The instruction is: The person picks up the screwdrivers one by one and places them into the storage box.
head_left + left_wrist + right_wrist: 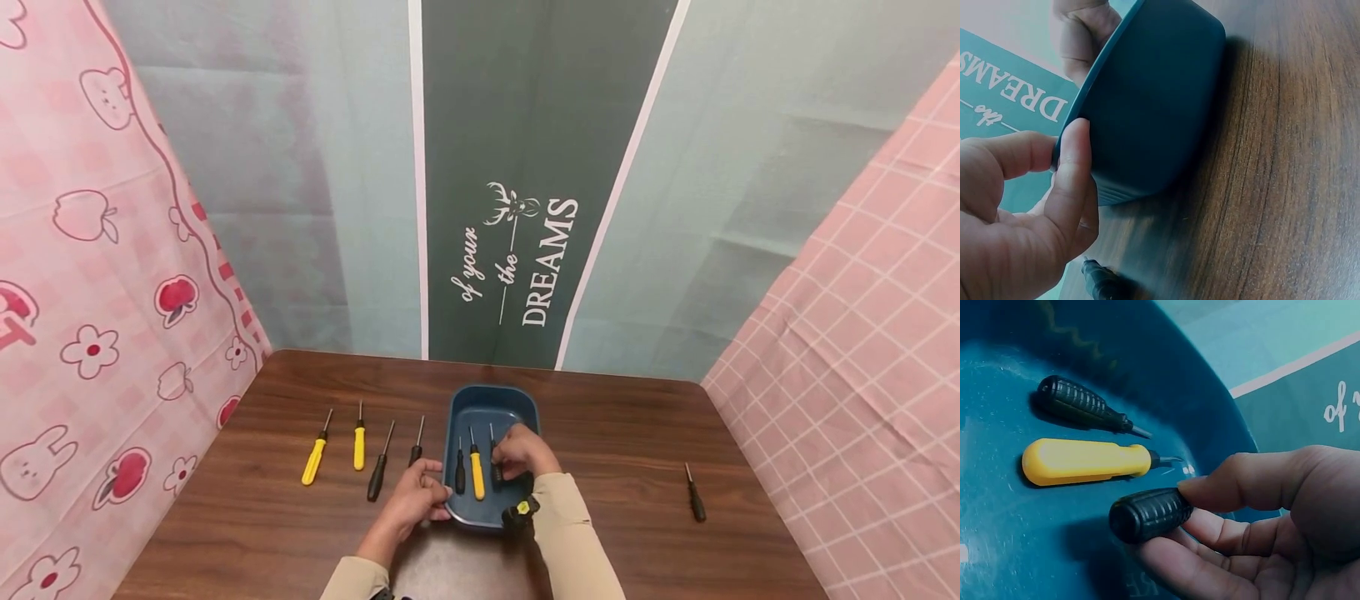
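A blue tray (495, 398) stands on the table, its left rim pinched between the thumb and fingers of my left hand (417, 497). My right hand (524, 452) reaches inside it and grips a black-handled screwdriver (1150, 514) by the handle, close over the tray's floor. Beside that one lie a yellow-handled screwdriver (477, 475) and another black-handled screwdriver (460, 473), both with shafts pointing away from me. In the left wrist view, the tray's outer wall (1154, 94) fills the middle, with my thumb and fingers at its rim.
Left of the tray, two yellow screwdrivers (315, 461) (359, 446) and two black screwdrivers (377, 477) (416, 450) lie on the wooden table (615, 500). Another black screwdriver (697, 502) lies far right. Fabric hangs behind and at both sides.
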{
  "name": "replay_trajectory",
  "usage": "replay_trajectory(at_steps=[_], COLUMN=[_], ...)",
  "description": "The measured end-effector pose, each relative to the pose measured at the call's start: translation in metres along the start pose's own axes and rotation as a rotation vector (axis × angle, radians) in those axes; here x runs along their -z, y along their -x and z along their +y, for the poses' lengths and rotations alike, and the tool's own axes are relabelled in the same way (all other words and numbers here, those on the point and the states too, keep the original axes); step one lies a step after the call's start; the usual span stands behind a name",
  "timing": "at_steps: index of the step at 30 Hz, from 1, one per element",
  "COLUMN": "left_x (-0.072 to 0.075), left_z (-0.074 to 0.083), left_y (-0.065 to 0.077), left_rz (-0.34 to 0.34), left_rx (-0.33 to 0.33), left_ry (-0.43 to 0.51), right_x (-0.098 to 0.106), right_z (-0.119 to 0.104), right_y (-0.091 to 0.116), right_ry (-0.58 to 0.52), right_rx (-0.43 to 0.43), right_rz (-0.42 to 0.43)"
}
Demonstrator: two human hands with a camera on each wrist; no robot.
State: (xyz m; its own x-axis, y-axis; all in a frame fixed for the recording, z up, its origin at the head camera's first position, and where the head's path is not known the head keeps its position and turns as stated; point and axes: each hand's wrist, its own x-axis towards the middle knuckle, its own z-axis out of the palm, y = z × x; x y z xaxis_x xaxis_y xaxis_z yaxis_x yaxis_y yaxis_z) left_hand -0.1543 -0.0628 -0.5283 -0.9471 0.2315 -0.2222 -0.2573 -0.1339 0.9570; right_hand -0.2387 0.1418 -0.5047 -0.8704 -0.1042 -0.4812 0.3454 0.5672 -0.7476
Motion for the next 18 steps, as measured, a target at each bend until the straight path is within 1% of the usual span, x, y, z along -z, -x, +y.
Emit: replay_trajectory(at_steps=[9,14,18], left_x=[-0.0015,-0.0016,-0.0005], left_z=[0.0002,-0.0001,-0.0018], left_y=[0.0014,0.0021,0.0009], left_rz=[-0.006,-0.008,-0.003], left_rx=[-0.026,-0.026,-0.022], left_ry=[0.013,0.009,0.003], right_x=[-0.0061,-0.0070,-0.0064], right_z=[-0.0045,-0.0071,-0.0092], right_y=[-0.0053,-0.0054,-0.0030], right_ry=[0.012,0.012,0.034], right_rx=[-0.002,-0.008,0.005], right_rz=[-0.011,-0.010,-0.010])
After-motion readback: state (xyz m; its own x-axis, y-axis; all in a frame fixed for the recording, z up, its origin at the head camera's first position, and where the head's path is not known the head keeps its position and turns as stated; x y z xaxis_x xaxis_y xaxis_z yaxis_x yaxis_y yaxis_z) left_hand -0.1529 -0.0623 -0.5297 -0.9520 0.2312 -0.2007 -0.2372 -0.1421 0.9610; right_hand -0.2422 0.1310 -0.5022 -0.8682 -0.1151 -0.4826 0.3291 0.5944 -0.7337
